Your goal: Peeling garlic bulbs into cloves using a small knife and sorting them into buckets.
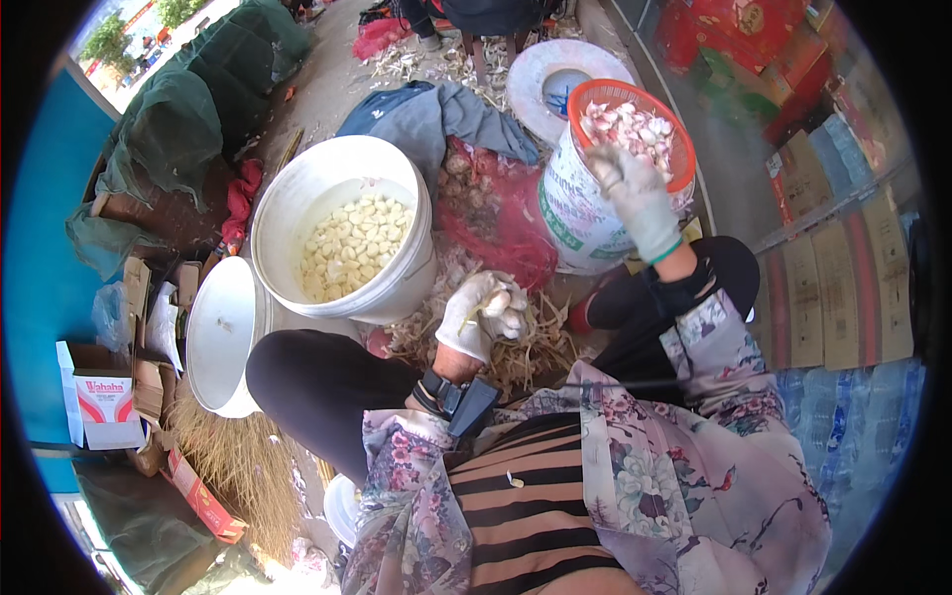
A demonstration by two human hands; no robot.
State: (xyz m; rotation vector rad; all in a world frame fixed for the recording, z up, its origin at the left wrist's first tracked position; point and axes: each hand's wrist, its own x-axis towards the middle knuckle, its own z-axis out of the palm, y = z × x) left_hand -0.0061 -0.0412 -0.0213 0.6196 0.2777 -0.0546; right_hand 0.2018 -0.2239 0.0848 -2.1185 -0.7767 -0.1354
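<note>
My left hand (482, 314), in a pale work glove, is curled above a heap of dry garlic skins (416, 338) between my knees. Whether its bent fingers hold anything is unclear. My gloved right hand (638, 202) reaches to the near rim of an orange plastic basket (686, 137), its fingers partly bent; their grip cannot be made out. Pinkish unpeeled garlic cloves (632, 126) fill that basket, which rests on a white printed sack-like container (576, 204). To the left, a large white bucket (271, 223) holds many peeled garlic cloves (357, 245).
Behind the skins lies a red mesh bag (506, 230) of garlic bulbs, partly under a grey-blue cloth (465, 115). Another white bucket (223, 335) and a straw broom (230, 454) are at left. Cartons (837, 279) and bottled water (855, 424) line the right. Another person's foot (429, 41) shows beyond.
</note>
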